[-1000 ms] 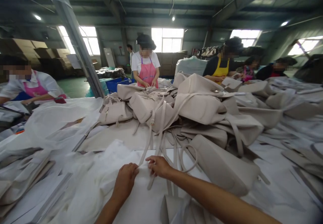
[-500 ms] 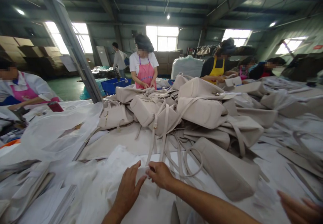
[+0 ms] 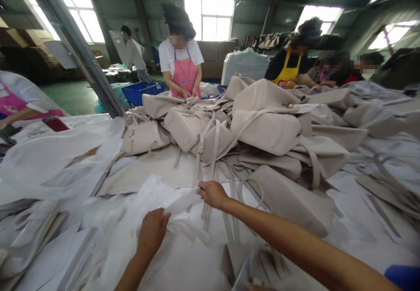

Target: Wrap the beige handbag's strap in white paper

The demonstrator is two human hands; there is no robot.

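My left hand [image 3: 151,232] and my right hand [image 3: 212,193] are both closed on a strip of thin white wrapping paper [image 3: 183,203], which stretches tilted between them. The right hand pinches its upper end beside the hanging beige straps [image 3: 210,159] of a bag. The left hand grips the lower end over a crumpled white sheet [image 3: 131,221]. A heap of beige handbags [image 3: 262,129] lies just beyond my hands on the table.
Stacks of white sheets and flat grey pieces [image 3: 39,238] lie at the left. More bags and straps [image 3: 387,181] spread to the right. People in pink [image 3: 182,70] and yellow [image 3: 288,74] aprons work at the far side. A slanted steel column [image 3: 82,59] stands at the back left.
My hands have moved apart, the right one up and away, the left one down, pulling the white paper strip taut between them. The view has tipped slightly downward.
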